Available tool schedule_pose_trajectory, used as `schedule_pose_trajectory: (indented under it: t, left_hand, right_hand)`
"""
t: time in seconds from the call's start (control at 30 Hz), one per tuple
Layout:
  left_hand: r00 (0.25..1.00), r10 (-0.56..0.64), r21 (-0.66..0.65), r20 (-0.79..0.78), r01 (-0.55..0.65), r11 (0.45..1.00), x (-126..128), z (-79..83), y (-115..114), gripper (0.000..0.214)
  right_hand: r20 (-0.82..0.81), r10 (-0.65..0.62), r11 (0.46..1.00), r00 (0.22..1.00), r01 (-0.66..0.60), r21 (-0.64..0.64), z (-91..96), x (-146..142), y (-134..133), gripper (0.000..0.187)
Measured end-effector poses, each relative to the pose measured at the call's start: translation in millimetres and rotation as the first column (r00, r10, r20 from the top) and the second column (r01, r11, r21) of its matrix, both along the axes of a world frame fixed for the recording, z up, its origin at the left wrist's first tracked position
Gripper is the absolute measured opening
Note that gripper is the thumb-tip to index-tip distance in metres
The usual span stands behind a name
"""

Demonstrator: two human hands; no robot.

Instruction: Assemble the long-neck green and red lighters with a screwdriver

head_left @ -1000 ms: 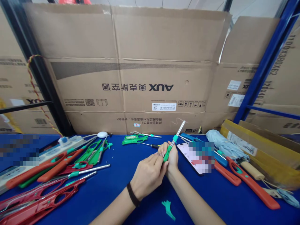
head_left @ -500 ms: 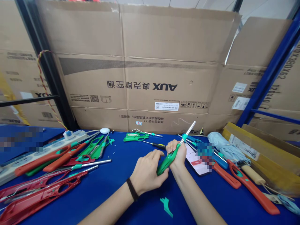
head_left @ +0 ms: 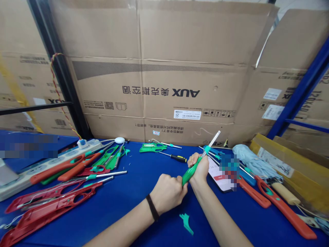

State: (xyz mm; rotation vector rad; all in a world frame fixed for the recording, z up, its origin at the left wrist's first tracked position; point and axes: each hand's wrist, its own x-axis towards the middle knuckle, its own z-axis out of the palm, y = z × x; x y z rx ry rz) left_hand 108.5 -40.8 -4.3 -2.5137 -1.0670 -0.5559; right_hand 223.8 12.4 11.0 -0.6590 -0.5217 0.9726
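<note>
A green long-nosed lighter point(head_left: 190, 174) with a silver metal tube is tilted up to the right between my hands. My right hand point(head_left: 202, 168) wraps round it near the neck, below a teal collar. Fingers curled, my left hand point(head_left: 169, 192) grips the lower end of its handle and hides that tip. On the blue tabletop, nearer to me, lies a loose teal trigger piece point(head_left: 186, 223). Beyond the hands is a black and yellow screwdriver point(head_left: 178, 158). An opened green lighter shell point(head_left: 153, 148) lies farther back.
Opened red lighter shells point(head_left: 55, 214), orange lighters point(head_left: 77, 171) and a white power strip point(head_left: 61, 161) fill the left. To the right are a phone point(head_left: 219, 176), an orange lighter point(head_left: 288, 209), a pale blue cloth bundle point(head_left: 253, 159) and a yellow-taped box point(head_left: 295, 171). Cardboard point(head_left: 164, 41) stands behind.
My left hand's fingers have closed round the lighter's lower end, where they were looser before. My right hand keeps its grip. The whole view has shifted slightly.
</note>
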Motion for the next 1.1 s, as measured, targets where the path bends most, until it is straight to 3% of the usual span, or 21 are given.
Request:
schedule_pose_trajectory:
  t: [0.13, 0.37, 0.63, 0.77, 0.93, 1.1]
  left_hand:
    - [0.999, 0.003, -0.023, 0.038, -0.002, 1.0, -1, -1.3, 2, 0.021]
    - [0.997, -0.012, -0.182, 0.073, 0.025, 0.983, -5, 4.5, 7, 0.023]
    - [0.99, -0.068, -0.082, 0.121, 0.078, 0.994, -6, -4.5, 9, 0.026]
    - [0.992, -0.011, -0.068, 0.124, 0.019, 0.998, -6, -5.4, 11, 0.028]
    - [0.998, 0.056, -0.045, 0.027, -0.054, 0.998, -4, -6.3, 12, 0.022]
    - [0.999, 0.039, -0.04, -0.028, -0.04, 0.998, 3, -6.8, 7, 0.016]
  right_hand:
    - [-0.014, 0.01, 1.0, 1.0, -0.01, -0.002, 3.6, 2, -1, 0.057]
    - [-0.101, -0.009, 0.999, 0.995, 0.005, -0.039, 10.1, 29, 4, 0.051]
    - [-0.182, 0.097, 0.993, 0.979, -0.109, -0.053, 12.5, 28, 3, 0.045]
    - [-0.231, 0.177, 0.979, 0.957, -0.196, -0.062, 15.2, 12, -1, 0.042]
    - [-0.279, 0.265, 0.946, 0.923, -0.305, -0.111, 12.9, 2, -5, 0.044]
    - [-0.328, 0.283, 0.933, 0.901, -0.338, -0.123, 10.0, 7, -6, 0.042]
